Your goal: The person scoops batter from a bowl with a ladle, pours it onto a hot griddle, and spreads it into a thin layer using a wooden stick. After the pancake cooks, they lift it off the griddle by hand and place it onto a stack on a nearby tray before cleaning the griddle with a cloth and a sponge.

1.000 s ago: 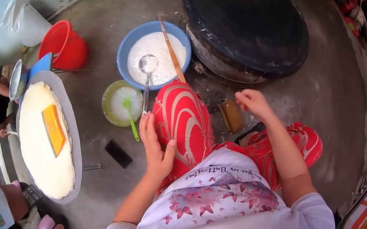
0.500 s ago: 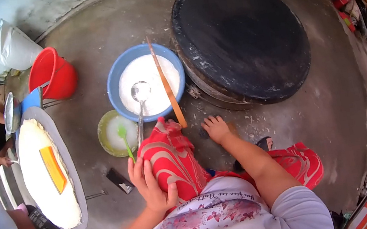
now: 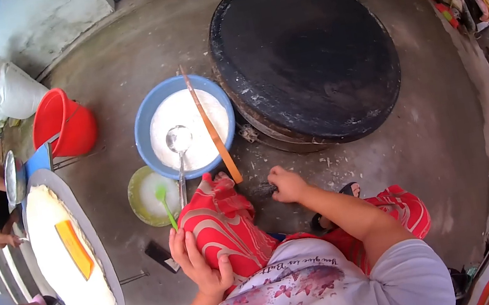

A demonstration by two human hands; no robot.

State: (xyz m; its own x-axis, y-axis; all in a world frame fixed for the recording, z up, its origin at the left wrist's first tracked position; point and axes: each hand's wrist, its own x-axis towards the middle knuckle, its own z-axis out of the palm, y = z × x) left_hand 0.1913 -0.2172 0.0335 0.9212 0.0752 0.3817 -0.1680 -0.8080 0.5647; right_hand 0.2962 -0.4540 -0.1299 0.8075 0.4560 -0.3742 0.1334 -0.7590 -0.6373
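Rough grey concrete floor spreads beneath everything; on it one blue basin of white, wet-looking mixture sits before the left knee. One shiny metal ladle has its round bowl in the mixture, pointing away from the wearer, its handle running over the near rim towards the knee; one smooth, flat wooden strip slants across the basin's right side, narrow end far, broad end near. One yellow-green bowl stands at the basin's near left, also holding white liquid; one bright green spatula leans there, head far, handle towards the left hand, which lies on patterned red trousers, loosely open and gripping nothing visible. The right hand is mostly closed, low beside a dark floor patch; whether it holds anything, I cannot tell; one broad, round black griddle lies beyond.
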